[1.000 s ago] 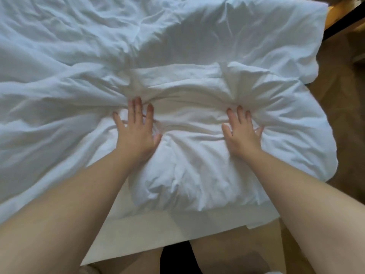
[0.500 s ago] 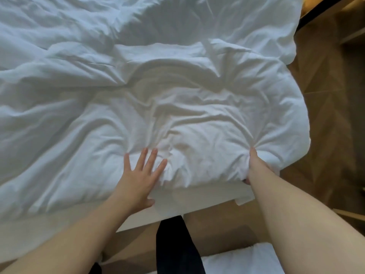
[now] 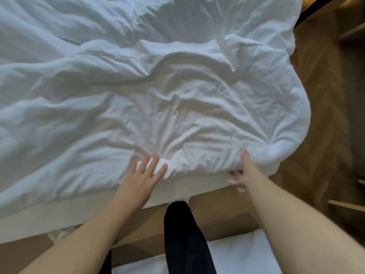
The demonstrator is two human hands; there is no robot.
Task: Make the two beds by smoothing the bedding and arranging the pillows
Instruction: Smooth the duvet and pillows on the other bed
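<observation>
A rumpled white duvet (image 3: 177, 95) covers the bed and fills most of the head view. My left hand (image 3: 141, 175) lies flat on its near edge, fingers spread, holding nothing. My right hand (image 3: 242, 171) pinches the duvet's near edge close to its right corner, thumb on top and fingers underneath. Below the duvet shows a strip of the white mattress (image 3: 59, 212). No pillow is in view on this bed.
Wooden herringbone floor (image 3: 331, 115) lies to the right of the bed. A brown bed base (image 3: 217, 206) runs under the mattress. White bedding of a second bed (image 3: 237, 254) shows at the bottom. My dark trouser leg (image 3: 183, 240) stands between them.
Both hands slid from the middle of the duvet back to its near edge. The right hand took hold of the edge near the corner. The duvet was drawn toward me.
</observation>
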